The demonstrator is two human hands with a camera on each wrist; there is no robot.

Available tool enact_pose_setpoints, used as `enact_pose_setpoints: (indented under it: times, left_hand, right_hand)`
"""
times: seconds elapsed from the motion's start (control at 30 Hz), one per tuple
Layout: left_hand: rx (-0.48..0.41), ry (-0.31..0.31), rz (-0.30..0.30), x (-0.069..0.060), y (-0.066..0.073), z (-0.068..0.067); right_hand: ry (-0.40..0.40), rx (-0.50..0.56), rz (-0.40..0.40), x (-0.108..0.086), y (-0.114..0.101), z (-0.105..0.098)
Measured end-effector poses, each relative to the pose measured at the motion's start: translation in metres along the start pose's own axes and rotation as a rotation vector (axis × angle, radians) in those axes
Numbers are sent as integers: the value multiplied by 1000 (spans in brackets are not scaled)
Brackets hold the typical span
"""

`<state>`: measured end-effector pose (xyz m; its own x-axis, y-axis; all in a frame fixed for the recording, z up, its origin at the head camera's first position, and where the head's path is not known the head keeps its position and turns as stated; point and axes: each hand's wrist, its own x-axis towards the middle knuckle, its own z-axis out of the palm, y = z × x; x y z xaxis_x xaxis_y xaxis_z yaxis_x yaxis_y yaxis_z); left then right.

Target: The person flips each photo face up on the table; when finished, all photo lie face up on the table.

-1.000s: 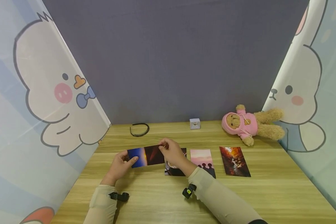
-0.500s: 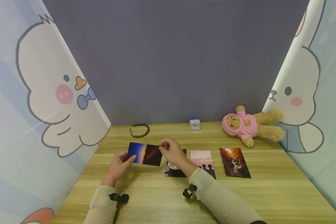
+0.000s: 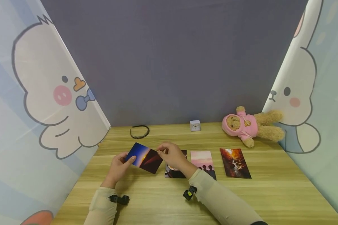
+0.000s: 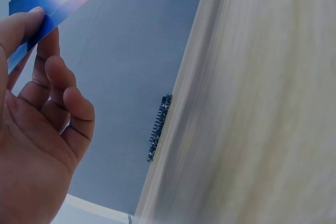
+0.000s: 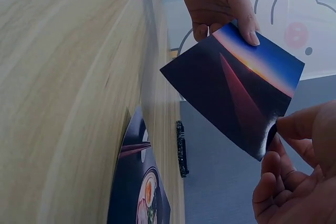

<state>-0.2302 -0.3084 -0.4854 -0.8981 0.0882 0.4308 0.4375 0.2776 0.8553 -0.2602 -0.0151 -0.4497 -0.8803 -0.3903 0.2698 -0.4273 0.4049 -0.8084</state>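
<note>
A glossy photo card (image 3: 145, 157) with a blue sky, a glowing horizon and a dark lower half is held tilted above the table. My left hand (image 3: 119, 167) pinches its blue end, thumb on the printed face, as the left wrist view also shows. At the dark end, my right hand (image 3: 173, 155) pinches a corner, which bends slightly in the right wrist view. Under the right hand lies a food photo (image 3: 174, 173), partly covered. To its right are a pink-sky photo (image 3: 202, 158) with dark silhouettes and an autumn stream photo (image 3: 235, 163).
Along the back of the wooden table (image 3: 157, 200) lie a black toothed headband (image 3: 139, 136) and a small white clock (image 3: 195, 125). A teddy bear in a pink hoodie (image 3: 250, 125) lies at the back right. Cartoon-printed curtains flank both sides, with a grey backdrop (image 3: 169, 62) behind.
The photo card has turned clockwise between my hands, its right end dropping and its left end rising. Both hands have stayed nearly in place, still pinching it.
</note>
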Motion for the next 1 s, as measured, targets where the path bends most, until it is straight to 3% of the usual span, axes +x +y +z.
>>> enact_pose_setpoints:
  times: [0.57, 1.0]
  left_hand:
    - [-20, 25, 15, 1, -1, 3]
    - [-6, -7, 7, -2, 4, 4]
  right_hand:
    - [-16, -21, 1, 2, 4, 2]
    - [-18, 39, 6, 1, 2, 4]
